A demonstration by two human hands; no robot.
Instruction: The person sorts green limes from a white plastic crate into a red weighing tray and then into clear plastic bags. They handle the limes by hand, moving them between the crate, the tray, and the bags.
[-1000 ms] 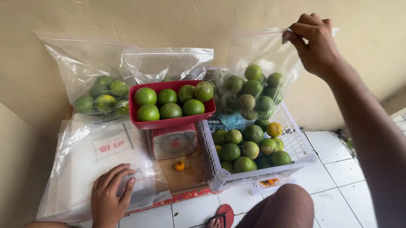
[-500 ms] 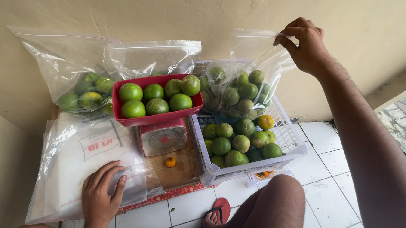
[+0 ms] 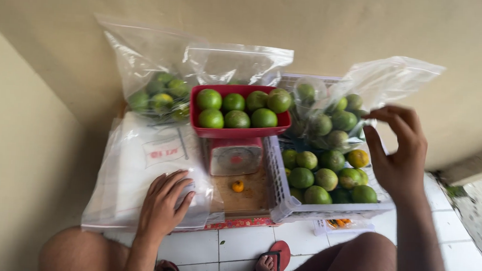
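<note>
Lowering right hand (image 3: 398, 155) off clear bag (image 3: 364, 92)

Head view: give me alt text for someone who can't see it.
A person's left hand rests flat on a stack of clear plastic bags, while the right hand hovers open over a white crate of green citrus fruit. Between them, a red tray of the same fruit sits on a small scale.

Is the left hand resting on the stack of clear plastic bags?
Touching. The head view shows the left hand laid flat, palm down, on the stack of clear plastic bags, with no gap beneath the fingers.
</note>
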